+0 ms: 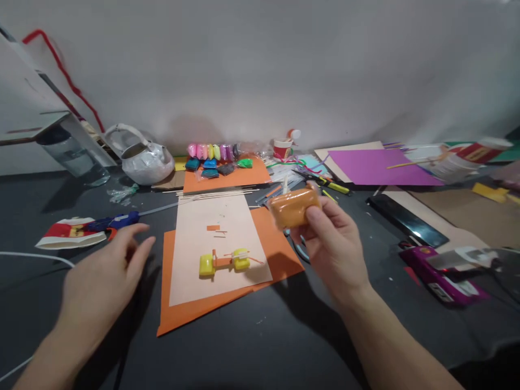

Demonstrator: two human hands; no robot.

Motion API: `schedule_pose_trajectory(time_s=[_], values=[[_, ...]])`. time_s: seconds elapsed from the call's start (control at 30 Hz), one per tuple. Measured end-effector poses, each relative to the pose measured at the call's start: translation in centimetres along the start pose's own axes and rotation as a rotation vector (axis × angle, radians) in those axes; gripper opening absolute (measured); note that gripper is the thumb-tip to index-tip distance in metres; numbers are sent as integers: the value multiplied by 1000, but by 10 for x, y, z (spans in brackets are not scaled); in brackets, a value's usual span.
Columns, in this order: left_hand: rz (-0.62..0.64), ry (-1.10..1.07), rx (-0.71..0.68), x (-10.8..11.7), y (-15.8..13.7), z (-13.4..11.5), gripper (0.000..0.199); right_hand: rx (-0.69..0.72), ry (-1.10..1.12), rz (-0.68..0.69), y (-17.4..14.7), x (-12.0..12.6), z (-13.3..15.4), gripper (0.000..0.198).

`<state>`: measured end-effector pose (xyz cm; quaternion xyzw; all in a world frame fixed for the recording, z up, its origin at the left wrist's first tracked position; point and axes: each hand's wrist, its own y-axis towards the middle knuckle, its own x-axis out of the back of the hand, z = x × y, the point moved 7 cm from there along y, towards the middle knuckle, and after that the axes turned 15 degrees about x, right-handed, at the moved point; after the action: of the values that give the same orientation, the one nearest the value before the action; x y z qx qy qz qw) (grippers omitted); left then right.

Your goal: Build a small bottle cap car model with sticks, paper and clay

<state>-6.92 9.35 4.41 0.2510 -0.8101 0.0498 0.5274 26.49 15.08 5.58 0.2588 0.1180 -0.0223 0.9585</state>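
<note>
Held up over the table, an orange modelling clay packet in clear wrap is pinched in my right hand. My left hand hovers at the left with thumb and fingers apart, holding nothing. Just beyond it lies a blue glue gun with a grey glue stick in its back. Between the hands, a pale paper sheet rests on orange paper. On the pale sheet sit two yellow clay packets joined by a small orange strip and thin sticks.
Wrapped clay packets in several colours lie at the back, near a white teapot. Pliers and pipe cleaners are behind my right hand. A black phone, a purple power strip and purple card lie to the right.
</note>
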Motion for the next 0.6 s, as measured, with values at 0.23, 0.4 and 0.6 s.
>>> schedule_pose_trajectory(time_s=[0.23,0.4,0.6], values=[[-73,-174,-331,31,-20,-42,32,101,-179,119,-13,-14,9,16],[234,-305,-628,22,-61,-122,41,18,-130,524,-52,-55,7,15],[428,-336,-650,5,-65,-136,22,72,-87,330,-39,-42,23,12]])
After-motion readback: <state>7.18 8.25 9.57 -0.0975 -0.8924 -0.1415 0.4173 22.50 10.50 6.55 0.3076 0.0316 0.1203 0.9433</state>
